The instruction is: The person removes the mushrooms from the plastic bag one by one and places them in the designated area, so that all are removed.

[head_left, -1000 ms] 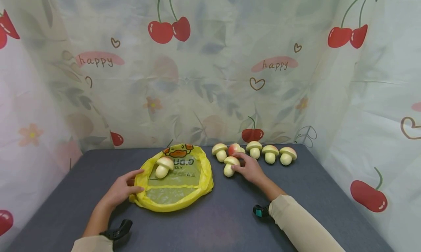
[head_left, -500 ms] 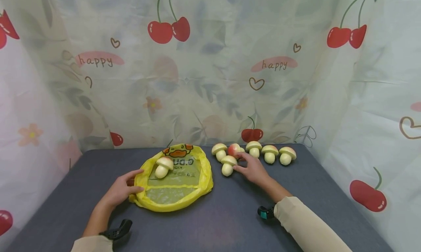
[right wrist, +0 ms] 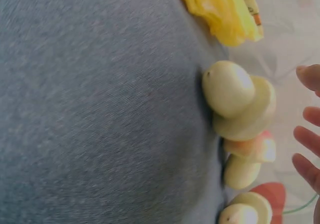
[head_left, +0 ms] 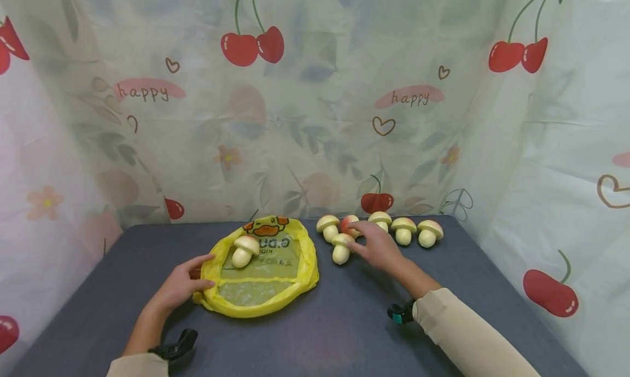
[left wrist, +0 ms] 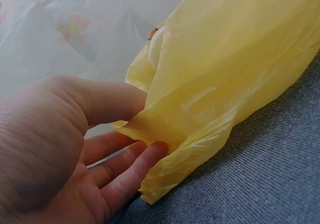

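A yellow plastic bag (head_left: 307, 259) with a duck print lies with its mouth spread wide, and one toy mushroom (head_left: 244, 250) lies in it. At the bag's left rim, my left hand (head_left: 179, 284) grips the plastic between thumb and fingers, as the left wrist view shows. My right hand (head_left: 381, 248) hovers over the right-hand group, its fingers apart and nothing held in the right wrist view. Just left of its thumb stands the front mushroom (head_left: 340, 254). Behind, a mushroom with a red cap (head_left: 350, 222) lies tipped over, partly hidden by the fingers.
More cream toy mushrooms line the back of the dark table (head_left: 320, 333): one at left (head_left: 328, 229), another behind the right hand (head_left: 379, 218), and two farther right, the last mushroom (head_left: 430, 233) near the corner. A cherry-printed curtain (head_left: 305, 120) encloses the table.
The front mushroom shifted slightly left. My right hand drew back from it to the right, then moved up over the tipped mushroom. My left hand stayed at the bag's rim.
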A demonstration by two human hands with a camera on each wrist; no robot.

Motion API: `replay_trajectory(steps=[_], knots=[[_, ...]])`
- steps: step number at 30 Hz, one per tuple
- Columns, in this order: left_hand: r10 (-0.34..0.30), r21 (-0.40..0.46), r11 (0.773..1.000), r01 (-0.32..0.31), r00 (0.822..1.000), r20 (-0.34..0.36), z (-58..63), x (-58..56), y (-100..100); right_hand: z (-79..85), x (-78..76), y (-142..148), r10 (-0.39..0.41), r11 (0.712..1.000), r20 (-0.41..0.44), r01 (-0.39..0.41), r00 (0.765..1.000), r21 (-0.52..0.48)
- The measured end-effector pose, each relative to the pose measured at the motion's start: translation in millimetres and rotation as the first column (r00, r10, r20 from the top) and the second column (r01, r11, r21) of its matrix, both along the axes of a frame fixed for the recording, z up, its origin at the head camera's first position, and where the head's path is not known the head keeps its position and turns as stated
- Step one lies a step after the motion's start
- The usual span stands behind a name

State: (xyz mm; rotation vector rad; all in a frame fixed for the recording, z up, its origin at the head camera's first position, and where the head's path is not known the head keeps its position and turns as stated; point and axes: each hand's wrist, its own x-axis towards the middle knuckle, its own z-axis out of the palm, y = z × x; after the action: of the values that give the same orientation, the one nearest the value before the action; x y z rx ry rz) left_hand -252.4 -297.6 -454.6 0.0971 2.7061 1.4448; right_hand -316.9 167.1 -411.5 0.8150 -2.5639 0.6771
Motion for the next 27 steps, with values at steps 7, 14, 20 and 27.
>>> replay_trajectory(steps=[7,14,20,27], knots=[[-0.001,0.008,1.0,0.001,1.0,0.002,0.2,0.3,-1,12.2,-3.7,-14,0.063,0.998,-0.114,-0.064,0.991,0.0],[-0.005,0.006,1.0,0.005,1.0,0.005,0.0,1.1,-1,28.4,-5.5,-36,0.131,0.991,-0.193,-0.132,0.972,0.006],[-0.006,0.016,1.0,0.006,1.0,0.003,-1.2,1.7,0,38.2,-5.1,-52,0.155,0.988,-0.225,-0.155,0.962,0.015],[-0.008,0.022,1.0,0.008,1.0,0.0,-0.4,0.5,0,38.2,-14.8,-69,0.155,0.988,-0.271,-0.152,0.95,0.033]])
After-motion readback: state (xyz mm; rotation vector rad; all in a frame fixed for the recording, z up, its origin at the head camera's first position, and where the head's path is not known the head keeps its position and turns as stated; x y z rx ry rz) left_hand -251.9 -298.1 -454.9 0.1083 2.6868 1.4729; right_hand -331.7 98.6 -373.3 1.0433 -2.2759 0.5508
